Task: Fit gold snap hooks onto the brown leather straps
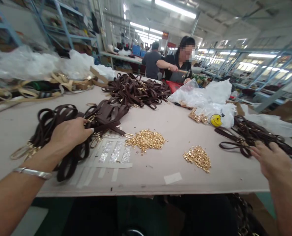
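Note:
My left hand (70,132) rests on a bundle of dark brown straps (106,114) with gold clasps at the left, its fingers closed around part of it near a clasp. At the right edge of the table, my right hand (271,159) touches another pile of brown straps (251,132), fingers apart and slightly bent. Between the hands lie a larger heap of small gold metal pieces (147,140) and a smaller heap (198,158). Left of the larger heap, clear plastic with small contents (116,152) is taped to the table.
A big pile of brown straps (138,90) lies at the table's far side. Plastic bags (209,95), a yellow round item (216,120) and a small bag of gold pieces (197,116) are at the back right. Tan straps (28,90) lie back left. A person (179,62) works opposite.

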`<state>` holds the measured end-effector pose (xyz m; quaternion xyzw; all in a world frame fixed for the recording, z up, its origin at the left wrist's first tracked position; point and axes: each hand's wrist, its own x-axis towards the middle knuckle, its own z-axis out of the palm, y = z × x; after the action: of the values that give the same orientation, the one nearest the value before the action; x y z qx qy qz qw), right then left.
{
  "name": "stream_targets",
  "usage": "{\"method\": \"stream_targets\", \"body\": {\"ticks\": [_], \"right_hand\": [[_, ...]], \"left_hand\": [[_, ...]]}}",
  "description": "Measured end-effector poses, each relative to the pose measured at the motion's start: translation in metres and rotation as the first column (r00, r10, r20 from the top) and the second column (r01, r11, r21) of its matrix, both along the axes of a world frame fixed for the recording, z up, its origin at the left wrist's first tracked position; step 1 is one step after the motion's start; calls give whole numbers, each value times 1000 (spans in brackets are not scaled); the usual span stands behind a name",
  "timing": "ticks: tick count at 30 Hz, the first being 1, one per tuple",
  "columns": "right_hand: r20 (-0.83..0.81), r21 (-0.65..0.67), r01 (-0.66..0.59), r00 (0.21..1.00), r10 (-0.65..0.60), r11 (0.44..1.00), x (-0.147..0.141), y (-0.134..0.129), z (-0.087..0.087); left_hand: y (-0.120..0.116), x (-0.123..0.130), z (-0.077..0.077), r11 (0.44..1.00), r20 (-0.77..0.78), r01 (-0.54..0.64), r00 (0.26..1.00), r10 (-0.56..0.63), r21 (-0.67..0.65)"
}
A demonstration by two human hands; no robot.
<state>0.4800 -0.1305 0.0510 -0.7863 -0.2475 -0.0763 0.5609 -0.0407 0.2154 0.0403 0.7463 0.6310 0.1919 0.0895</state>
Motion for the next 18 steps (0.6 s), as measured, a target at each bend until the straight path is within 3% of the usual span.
{"method": "stream_targets", "body": {"ticks": [2,4,5,7,9,11,13,18], "right_hand": [[5,-87,-60,998,61,994,-33,10,-18],[2,-210,-251,966,257,945,-85,25,-42],[8,-254,-367,925,381,895,-114,35,-53],[104,-352,-590,747,657,727,-171,57,-71],[181,-417,-681,587,790,601,-216,81,-82],[235,-470,-680,518,823,562,-245,104,-87],[286,-540,-627,491,823,562,-260,125,-91],[338,-694,-503,406,849,516,-269,157,-95]], "left_hand": [[-2,-5,2,1000,68,-1,998,2,-15],[-4,-10,4,999,167,10,986,-3,-42],[-6,-13,5,998,226,12,974,3,-61],[-12,-16,4,994,360,8,932,32,-109],[-23,-16,4,987,509,12,858,74,-163],[-41,-16,3,975,644,49,758,104,-215],[-64,-15,2,960,741,107,660,126,-259],[-116,-13,-7,902,856,257,480,192,-346]]}}
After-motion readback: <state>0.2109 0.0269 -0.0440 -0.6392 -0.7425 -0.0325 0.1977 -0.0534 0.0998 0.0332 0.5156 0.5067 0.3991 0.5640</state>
